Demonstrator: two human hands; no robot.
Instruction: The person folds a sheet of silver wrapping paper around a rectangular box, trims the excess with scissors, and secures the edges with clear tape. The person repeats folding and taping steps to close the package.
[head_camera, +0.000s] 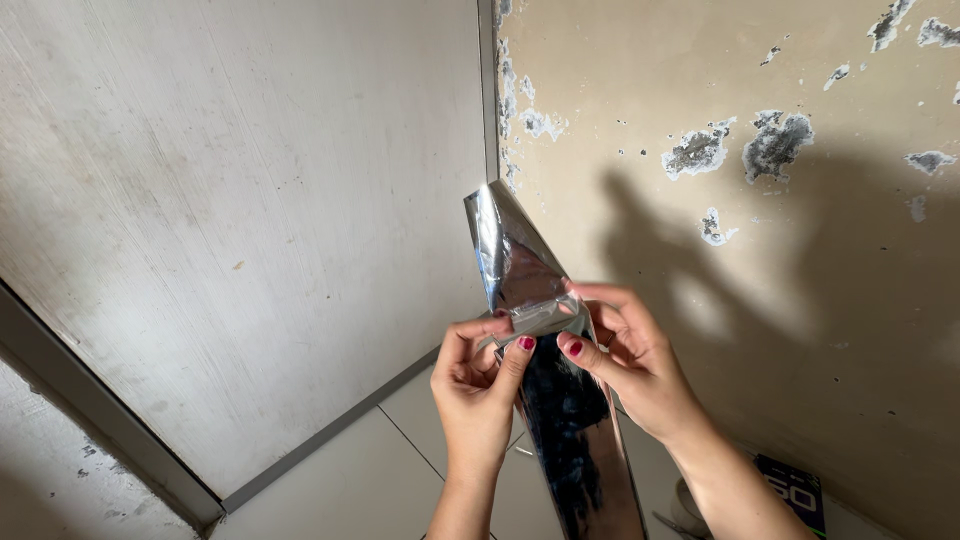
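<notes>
Closest to you, your left hand (478, 385) comes up from the bottom edge with its fingers curled in, thumb and forefinger pinched on a small clear strip of film (535, 318) at the face of the long shiny silver sheet (560, 400); your right hand (630, 360) meets it from the other side, its thumb and fingertips nipping the same strip and the sheet's right edge, so both hands are closed on the sheet and neither is free. The sheet stands nearly upright between your hands, its lower part running down past your wrists and out of the bottom of the view, its upper part bent over and rising to a point above your knuckles. Just beyond your right forearm, low at the right, a dark blue box (795, 490) lies on the pale tiled floor (350, 480). Further back a grey panel (240, 220) with a metal frame fills the left, and to the right of the corner stands a beige wall (720, 80) with patches of flaked paint, your hands' shadow falling across it
</notes>
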